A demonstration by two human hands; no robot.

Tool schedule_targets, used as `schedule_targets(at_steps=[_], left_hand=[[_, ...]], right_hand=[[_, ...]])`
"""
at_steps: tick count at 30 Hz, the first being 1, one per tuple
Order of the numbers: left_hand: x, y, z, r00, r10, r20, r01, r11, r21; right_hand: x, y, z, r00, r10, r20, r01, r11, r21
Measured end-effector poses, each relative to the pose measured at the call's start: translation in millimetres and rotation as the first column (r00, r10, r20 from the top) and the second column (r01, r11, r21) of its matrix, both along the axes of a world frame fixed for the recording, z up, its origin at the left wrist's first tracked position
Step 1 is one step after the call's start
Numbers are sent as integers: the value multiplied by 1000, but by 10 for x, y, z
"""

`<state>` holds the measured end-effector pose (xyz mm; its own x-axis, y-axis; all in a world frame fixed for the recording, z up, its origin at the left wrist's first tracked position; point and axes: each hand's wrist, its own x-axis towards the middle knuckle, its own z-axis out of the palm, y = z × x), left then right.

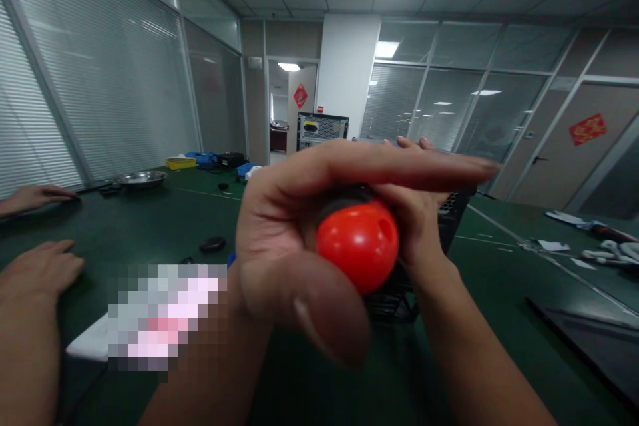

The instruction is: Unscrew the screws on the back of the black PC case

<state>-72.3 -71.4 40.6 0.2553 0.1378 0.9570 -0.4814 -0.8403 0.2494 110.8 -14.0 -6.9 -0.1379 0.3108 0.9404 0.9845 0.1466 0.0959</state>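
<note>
My left hand [269,239] is in the middle, close to the camera. Its thumb and fingers close around a screwdriver [357,246] whose rounded red butt end, with a small hole, points at me. A dark band shows behind the red part; the shaft is hidden. The index finger stretches out to the right above the handle. My right hand [422,219] is just behind and to the right, largely covered by the left. A few fingertips show above, but its grip is hidden. Behind both hands stands a black computer case [324,126], its power socket visible at the top.
At the left, another person's two hands [42,269] rest on the green table [190,213]. Near them lie a blurred-out white sheet [90,339] and a black oval object [213,244]. A metal dish [142,178] sits farther back. A dark flat panel [589,346] lies at right.
</note>
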Motion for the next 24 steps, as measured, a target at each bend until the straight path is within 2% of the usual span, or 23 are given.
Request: schedule_targets(at_steps=[3,6,7,9,12,15,17,19,24], left_hand=[[15,8,40,982,-57,-180,71,994,77],[53,-7,94,922,-86,-378,167,968,186],[77,-5,92,905,-86,-417,194,955,225],[129,0,51,896,-36,-443,171,948,268],[165,-32,-55,914,30,-406,75,967,242],[102,-114,-111,948,61,-313,-51,998,39],[21,-148,-98,957,96,-274,-129,986,-106],[-63,-135,-58,970,83,-228,-120,981,-154],[-148,15,55,993,76,-87,-86,989,-123]], right_hand=[[-17,16,-14,1000,-12,-10,12,999,34],[-8,107,-42,1000,-22,-4,22,996,91],[-1,143,-49,1000,-17,2,16,992,126],[10,196,-52,1000,-6,23,1,983,183],[11,180,-33,1000,-4,30,-2,983,183],[3,84,-10,1000,3,6,-3,994,111],[7,37,-5,1000,2,3,-2,997,79],[22,29,-9,1000,5,8,-6,996,92],[72,104,-27,999,23,27,-26,993,117]])
